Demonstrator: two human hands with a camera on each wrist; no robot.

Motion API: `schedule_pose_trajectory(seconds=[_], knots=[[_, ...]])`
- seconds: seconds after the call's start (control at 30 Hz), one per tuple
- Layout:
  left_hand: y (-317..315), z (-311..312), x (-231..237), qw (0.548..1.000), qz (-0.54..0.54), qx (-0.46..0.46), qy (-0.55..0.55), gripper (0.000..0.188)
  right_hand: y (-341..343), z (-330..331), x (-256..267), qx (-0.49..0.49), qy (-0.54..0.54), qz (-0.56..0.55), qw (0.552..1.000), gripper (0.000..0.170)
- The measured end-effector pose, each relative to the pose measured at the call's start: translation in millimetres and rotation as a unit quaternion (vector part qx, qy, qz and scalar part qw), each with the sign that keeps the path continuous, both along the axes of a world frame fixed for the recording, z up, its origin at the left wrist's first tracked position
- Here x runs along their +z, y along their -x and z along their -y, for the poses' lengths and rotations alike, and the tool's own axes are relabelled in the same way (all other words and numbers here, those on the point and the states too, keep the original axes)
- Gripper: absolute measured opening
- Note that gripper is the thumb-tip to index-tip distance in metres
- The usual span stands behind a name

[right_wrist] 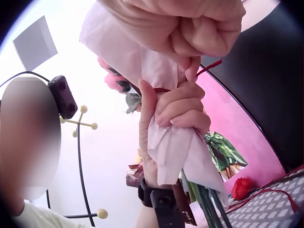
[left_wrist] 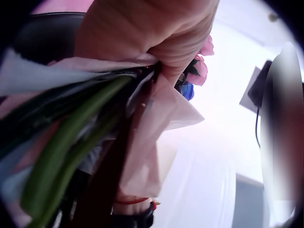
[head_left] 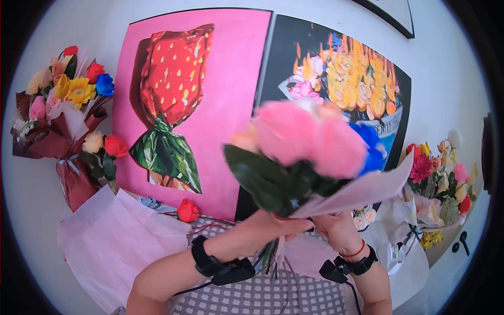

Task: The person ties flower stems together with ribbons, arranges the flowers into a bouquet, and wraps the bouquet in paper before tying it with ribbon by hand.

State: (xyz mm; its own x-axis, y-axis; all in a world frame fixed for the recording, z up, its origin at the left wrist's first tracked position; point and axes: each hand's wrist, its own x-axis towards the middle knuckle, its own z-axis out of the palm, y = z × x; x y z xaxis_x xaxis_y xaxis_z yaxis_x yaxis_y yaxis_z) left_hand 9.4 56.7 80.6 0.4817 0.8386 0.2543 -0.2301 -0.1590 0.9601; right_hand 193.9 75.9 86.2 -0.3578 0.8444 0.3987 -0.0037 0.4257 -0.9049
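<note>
A bouquet of pink roses (head_left: 310,136) with a blue flower (head_left: 370,147) and dark leaves is held up in the head view, pale pink paper (head_left: 357,191) around its right side. The left hand (head_left: 262,233) grips its neck; in the right wrist view that hand (right_wrist: 180,107) wraps its fingers round the paper, with stems (right_wrist: 206,204) hanging below. Close beside it, the right hand (right_wrist: 185,28) has curled fingers pinching a dark red ribbon (right_wrist: 209,68) at the neck. Green stems (left_wrist: 71,142) cross the left wrist view beneath the left hand (left_wrist: 147,28).
Wrapping paper (head_left: 126,236) lies at the left, near a red rose (head_left: 187,210) on the checked cloth (head_left: 262,294). Wrapped bouquets stand at far left (head_left: 73,131) and right (head_left: 438,184). Two large pictures (head_left: 226,105) lean behind.
</note>
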Motion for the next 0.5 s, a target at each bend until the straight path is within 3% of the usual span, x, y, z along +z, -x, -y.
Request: schedule_pose_trajectory(seconds=[0.03, 0.07, 0.13, 0.2, 0.27, 0.43, 0.5], knots=[[4.3, -0.1, 1.6, 0.999, -0.014, -0.014, 0.033, 0.022, -2.3, -0.1, 2.6, 0.055, 0.064, -0.033, 0.996, 0.011], [6.5, -1.2, 0.9, 0.999, -0.023, -0.023, 0.033, 0.022, -3.3, 1.5, 5.3, 0.047, 0.064, -0.043, 0.996, 0.011], [8.8, -4.1, -1.3, 0.961, 0.193, -0.182, 0.078, 0.021, -0.1, 7.9, 12.5, 0.046, 0.072, -0.020, 0.996, 0.014], [9.6, -6.2, -1.5, 0.954, 0.173, -0.235, 0.065, 0.028, 4.6, 17.2, 23.0, -0.005, -0.035, 0.020, 0.999, 0.015], [9.0, -2.1, -0.3, 0.955, 0.178, -0.235, 0.043, 0.032, 3.3, 15.3, 22.3, -0.012, -0.133, 0.043, 0.990, 0.013], [4.4, 0.0, 1.3, 0.967, 0.129, -0.215, 0.039, 0.035, 5.8, 29.1, 16.9, -0.033, -0.238, 0.069, 0.968, 0.008], [5.5, 2.1, -0.8, 0.982, 0.084, -0.162, 0.046, 0.026, 9.5, 30.5, 9.5, -0.060, -0.372, 0.127, 0.918, 0.010]])
